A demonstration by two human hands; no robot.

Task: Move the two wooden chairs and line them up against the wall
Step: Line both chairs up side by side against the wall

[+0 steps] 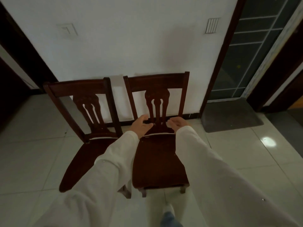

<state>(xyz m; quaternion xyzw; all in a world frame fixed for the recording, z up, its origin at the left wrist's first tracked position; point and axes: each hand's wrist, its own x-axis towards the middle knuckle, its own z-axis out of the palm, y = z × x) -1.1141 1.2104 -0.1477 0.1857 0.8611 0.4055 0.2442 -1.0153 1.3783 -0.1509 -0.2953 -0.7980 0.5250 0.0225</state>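
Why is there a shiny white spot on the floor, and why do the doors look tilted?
Head view: the spot is light glaring off glossy tiles; the wide-angle lens slants the door frame; the room is dim and slightly blurry.

The floor (237, 161) is laid with pale, glossy square tiles; a small bright spot of light reflects on it to the right of the right chair. Two dark wooden chairs stand directly on it side by side, backs toward the white wall: the left chair (85, 154) just beside the right chair (157, 161), a narrow gap between their backrests. A grey doormat (229, 115) lies flat on the tiles to the right of the right chair, before a glazed door. A foot in a light shoe (168, 210) rests on the tiles just in front of the right chair.
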